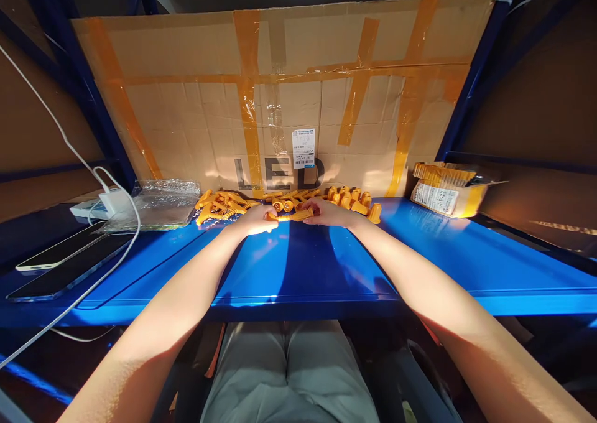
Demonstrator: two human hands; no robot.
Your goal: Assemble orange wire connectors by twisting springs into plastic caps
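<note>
Blue shelf [261, 267], far side: left hand [254, 219] and right hand [332, 213] grip an orange piece [302, 214] spanning between their fingers [269, 211].

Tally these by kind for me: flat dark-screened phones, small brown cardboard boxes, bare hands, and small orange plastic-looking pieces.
Flat dark-screened phones: 2
Small brown cardboard box: 1
Bare left hand and right hand: 2
Total: 5, excluding small orange plastic-looking pieces, too overlapped to count
</note>
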